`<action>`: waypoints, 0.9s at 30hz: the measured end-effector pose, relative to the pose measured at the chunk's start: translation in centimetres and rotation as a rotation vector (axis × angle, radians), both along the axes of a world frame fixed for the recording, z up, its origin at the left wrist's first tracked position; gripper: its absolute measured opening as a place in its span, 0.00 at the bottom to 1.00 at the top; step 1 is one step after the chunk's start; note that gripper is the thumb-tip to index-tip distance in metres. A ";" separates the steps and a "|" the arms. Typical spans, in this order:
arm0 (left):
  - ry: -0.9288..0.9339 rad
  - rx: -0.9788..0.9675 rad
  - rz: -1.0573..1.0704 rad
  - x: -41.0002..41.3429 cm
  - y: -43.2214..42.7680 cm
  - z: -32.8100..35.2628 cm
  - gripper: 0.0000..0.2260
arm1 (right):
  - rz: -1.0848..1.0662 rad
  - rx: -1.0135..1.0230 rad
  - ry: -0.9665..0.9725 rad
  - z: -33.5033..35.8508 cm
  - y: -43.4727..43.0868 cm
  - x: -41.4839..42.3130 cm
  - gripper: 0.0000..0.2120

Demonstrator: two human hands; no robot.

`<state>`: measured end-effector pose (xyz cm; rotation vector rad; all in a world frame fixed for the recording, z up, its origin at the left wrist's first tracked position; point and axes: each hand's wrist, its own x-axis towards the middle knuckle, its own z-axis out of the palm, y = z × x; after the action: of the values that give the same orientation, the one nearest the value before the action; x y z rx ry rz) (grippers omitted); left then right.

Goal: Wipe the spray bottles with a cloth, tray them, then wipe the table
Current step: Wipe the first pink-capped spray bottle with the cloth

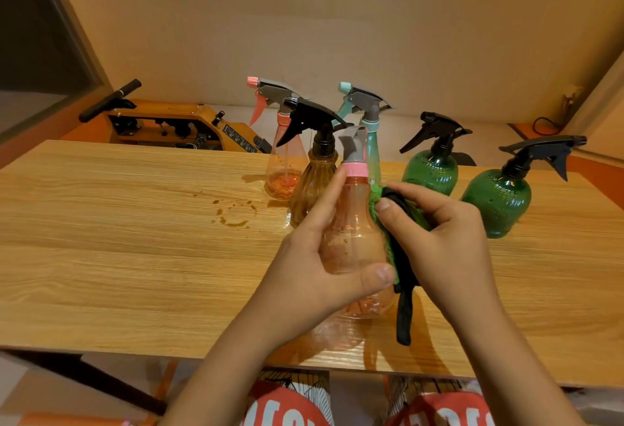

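Observation:
My left hand (pixel 314 266) grips a clear pink spray bottle (pixel 353 239) with a grey trigger head and pink collar, held above the wooden table (pixel 135 256). My right hand (pixel 439 243) pinches a green and black cloth (pixel 400 256) against the bottle's right side. Behind stand several other spray bottles: a pink one (pixel 282 158), an amber one with a black head (pixel 315 172), a teal one (pixel 371 141), and two dark green ones (pixel 430 168) (pixel 499 199). No tray is in view.
A ring of spilled liquid drops (pixel 234 212) marks the table left of the bottles. Behind the table's far edge sits a yellow machine (pixel 175 125) with a black handle. The wall is close behind.

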<state>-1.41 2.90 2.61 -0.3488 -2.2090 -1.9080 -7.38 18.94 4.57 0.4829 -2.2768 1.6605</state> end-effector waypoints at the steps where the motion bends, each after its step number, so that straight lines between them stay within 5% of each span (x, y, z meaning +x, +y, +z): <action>1: -0.020 0.003 -0.039 0.0 -0.2 0.0 0.48 | -0.001 0.006 0.001 0.0 0.0 -0.1 0.12; 18: -0.053 0.135 -0.176 -0.3 -1.7 -1.4 0.49 | 0.123 -0.172 -0.296 -0.9 0.5 -0.9 0.10; 27: -0.043 0.181 -0.170 -0.3 -1.8 -2.0 0.50 | 0.221 -0.151 -0.212 0.5 1.3 -0.7 0.13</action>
<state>-1.74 1.12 0.65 -0.4833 -2.0693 -2.2040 -8.07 20.23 5.03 0.5648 -2.2864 2.0642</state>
